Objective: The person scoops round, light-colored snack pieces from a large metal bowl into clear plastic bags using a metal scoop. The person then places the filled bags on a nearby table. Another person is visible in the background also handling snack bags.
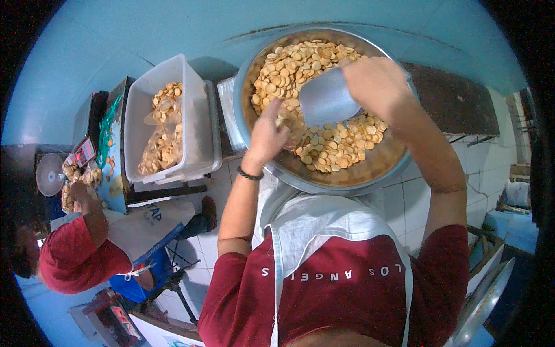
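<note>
A wide steel bowl (327,189) before me holds many small round, flat biscuits (303,60). My right hand (377,84) grips a metal scoop (328,97) whose blade is over the middle of the bowl, close to my left hand. Between the fingers of my left hand (269,132) is a clear plastic bag (294,128) with some biscuits in it, held above the bowl's left side. The scoop's handle is hidden by my right hand.
Left of the bowl, a translucent plastic tub (186,121) holds filled bags (162,149); flat plastic bags (232,112) lie between them. At far left a seated co-worker (82,256) handles filled bags. A blue wall (208,26) rises behind the bowl.
</note>
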A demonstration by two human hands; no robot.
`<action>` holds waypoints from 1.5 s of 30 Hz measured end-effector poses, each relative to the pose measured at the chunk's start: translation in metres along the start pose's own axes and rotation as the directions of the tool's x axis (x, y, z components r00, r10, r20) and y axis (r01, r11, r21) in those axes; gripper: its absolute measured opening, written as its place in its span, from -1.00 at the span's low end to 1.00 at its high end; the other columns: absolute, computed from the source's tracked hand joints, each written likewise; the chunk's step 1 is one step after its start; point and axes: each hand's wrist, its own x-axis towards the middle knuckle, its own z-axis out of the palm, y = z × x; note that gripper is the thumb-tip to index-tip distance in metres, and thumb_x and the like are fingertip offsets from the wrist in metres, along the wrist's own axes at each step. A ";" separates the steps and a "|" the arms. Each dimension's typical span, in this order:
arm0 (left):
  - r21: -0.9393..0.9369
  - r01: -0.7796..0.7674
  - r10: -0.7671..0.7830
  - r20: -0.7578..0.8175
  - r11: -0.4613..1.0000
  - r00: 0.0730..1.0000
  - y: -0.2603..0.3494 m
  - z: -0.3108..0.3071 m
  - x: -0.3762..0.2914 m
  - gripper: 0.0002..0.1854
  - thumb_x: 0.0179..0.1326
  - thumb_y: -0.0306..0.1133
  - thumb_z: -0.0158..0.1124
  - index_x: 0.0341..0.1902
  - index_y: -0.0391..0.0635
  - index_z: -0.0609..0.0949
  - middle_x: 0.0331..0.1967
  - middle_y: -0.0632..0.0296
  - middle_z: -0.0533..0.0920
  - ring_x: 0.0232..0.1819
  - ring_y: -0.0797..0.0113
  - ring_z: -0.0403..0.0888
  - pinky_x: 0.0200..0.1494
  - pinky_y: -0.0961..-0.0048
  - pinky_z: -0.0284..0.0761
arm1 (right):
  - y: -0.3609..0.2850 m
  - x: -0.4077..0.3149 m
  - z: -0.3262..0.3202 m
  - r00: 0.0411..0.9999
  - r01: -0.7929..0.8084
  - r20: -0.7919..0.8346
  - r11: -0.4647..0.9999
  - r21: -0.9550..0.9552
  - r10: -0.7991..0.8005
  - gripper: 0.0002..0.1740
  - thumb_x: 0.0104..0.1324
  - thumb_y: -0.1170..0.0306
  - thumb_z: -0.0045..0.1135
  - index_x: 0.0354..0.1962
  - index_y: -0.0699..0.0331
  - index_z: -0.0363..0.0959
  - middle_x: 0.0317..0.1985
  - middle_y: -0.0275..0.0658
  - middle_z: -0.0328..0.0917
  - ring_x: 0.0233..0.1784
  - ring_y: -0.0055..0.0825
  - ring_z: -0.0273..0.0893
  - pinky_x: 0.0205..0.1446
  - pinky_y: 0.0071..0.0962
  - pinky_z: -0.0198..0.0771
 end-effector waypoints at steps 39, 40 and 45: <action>0.367 0.261 -0.118 -0.370 0.893 0.922 -0.172 -0.021 0.016 -0.40 0.14 -0.39 0.24 0.26 -0.27 0.34 0.35 -0.24 0.17 0.37 -0.16 0.16 0.35 0.19 0.18 | -0.102 0.032 0.330 0.976 0.200 -0.047 0.806 0.557 -0.211 -0.69 0.16 0.50 -0.04 -0.11 0.19 0.48 -0.16 -0.19 0.54 -0.08 -0.17 0.52 -0.07 -0.19 0.43; 0.332 0.266 -0.134 -0.372 0.905 0.918 -0.175 -0.006 0.018 -0.36 0.15 -0.37 0.24 0.30 -0.27 0.28 0.36 -0.26 0.15 0.36 -0.17 0.16 0.35 0.20 0.17 | -0.120 0.035 0.332 0.961 0.274 -0.149 0.745 0.608 -0.232 -0.67 0.18 0.50 -0.06 -0.08 0.18 0.47 -0.12 -0.18 0.51 -0.02 -0.17 0.49 -0.02 -0.21 0.42; 0.292 0.380 -0.236 -0.425 0.878 0.874 -0.187 0.022 0.021 -0.27 0.18 -0.32 0.22 0.37 -0.27 0.16 0.37 -0.28 0.11 0.36 -0.19 0.15 0.34 0.20 0.17 | -0.151 0.017 0.346 0.955 0.212 0.023 0.734 0.645 -0.297 -0.69 0.23 0.48 -0.11 -0.08 0.15 0.47 -0.04 -0.16 0.45 0.08 -0.18 0.43 0.08 -0.27 0.40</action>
